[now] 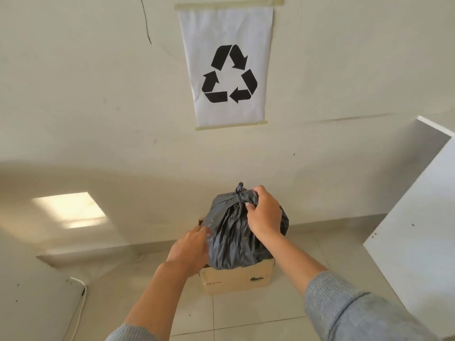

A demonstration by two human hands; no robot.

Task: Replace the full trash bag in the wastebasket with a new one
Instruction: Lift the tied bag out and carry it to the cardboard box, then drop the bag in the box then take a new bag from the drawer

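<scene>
Trash bag (236, 232), knotted, standing upright in cardboard box (236, 279) on floor below recycling sign (227, 67), long axis vertical. Right hand (264, 214) clenched on neck just beside knot, above bag's bulk. Left hand (190, 249) nearer the base, spread flat against bag's side at box rim; lift likely straight up.

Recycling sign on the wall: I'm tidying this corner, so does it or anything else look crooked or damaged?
The recycling sign looks wrinkled, taped only top and bottom. A thin dark crack marks the wall upper left.

Grey ribbed-knit sleeves (344, 308) — pushed up both forearms — bare hands, no gloves or rings seen.
</scene>
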